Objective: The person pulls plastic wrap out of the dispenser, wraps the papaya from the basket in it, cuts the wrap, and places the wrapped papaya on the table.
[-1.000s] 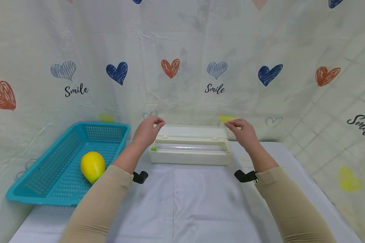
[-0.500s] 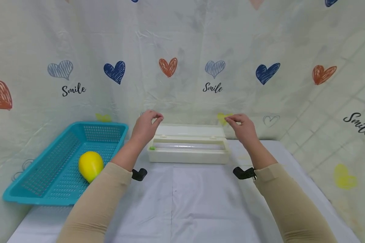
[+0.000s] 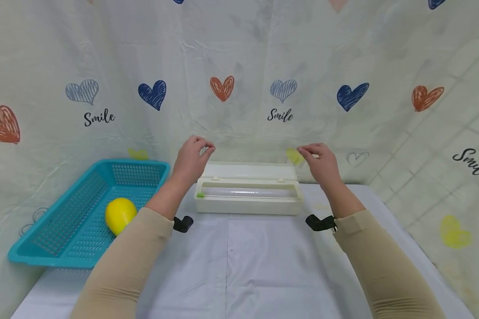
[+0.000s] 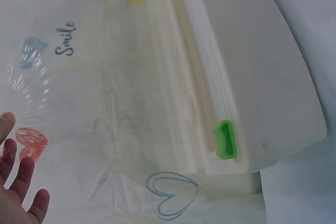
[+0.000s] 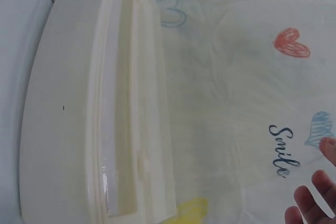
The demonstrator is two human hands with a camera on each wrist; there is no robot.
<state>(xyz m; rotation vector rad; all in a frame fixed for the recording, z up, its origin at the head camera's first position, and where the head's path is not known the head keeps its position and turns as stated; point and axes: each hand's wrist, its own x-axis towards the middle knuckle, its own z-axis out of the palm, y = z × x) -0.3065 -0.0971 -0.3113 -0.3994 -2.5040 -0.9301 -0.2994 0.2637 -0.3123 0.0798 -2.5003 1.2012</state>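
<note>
Behind the table's middle stands a white cling film dispenser point(image 3: 248, 205) with its lid point(image 3: 250, 171) raised. Inside lies a roll of clear film point(image 3: 247, 192); a green slide cutter point(image 4: 226, 140) sits at the left end of its front rail. Above the lid's left end, my left hand point(image 3: 191, 160) pinches clear cling film point(image 4: 29, 85), visible as shiny streaks by the fingers in the left wrist view. My right hand point(image 3: 323, 165) is raised at the lid's right end, thumb and fingertips pinched together at the film's other side, where the film itself is hardly visible.
A turquoise plastic basket point(image 3: 60, 199) stands at the left, holding a yellow rounded fruit-like object point(image 3: 119, 215), partly behind the left forearm. A white cloth covers the table point(image 3: 263, 266). Close behind the dispenser hangs a heart-printed sheet point(image 3: 247, 57).
Both hands have risen a little, the left more than the right, with fingertips still pinched. The dispenser and basket have stayed in place.
</note>
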